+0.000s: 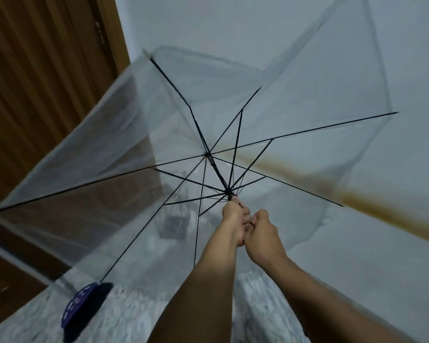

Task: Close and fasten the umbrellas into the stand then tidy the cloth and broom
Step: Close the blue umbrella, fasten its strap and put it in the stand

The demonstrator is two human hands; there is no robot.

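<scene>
Both bare forearms reach up and forward from the bottom of the view, meeting at the umbrella's shaft. The left hand sits higher, its fingers curled tight round the shaft just below the black runner, knuckles turned toward the camera. The right hand is closed just beneath and beside it, touching the left, thumb side up; it looks wrapped round the lower shaft or handle (the part it grips is hidden inside the fist).

From the runner, thin black stretchers fan out to the long ribs, which meet at the hub further up. The clear umbrella is open, its canopy tilted away from the person and spread across most of the view, blurred at the edges. Through the plastic a dark wire stand shows on the pale speckled floor, near the corner. A brown wooden door fills the left, a pale wall the right, with a brown skirting strip running along its base. A dark blue slotted object lies on the floor at lower left.
</scene>
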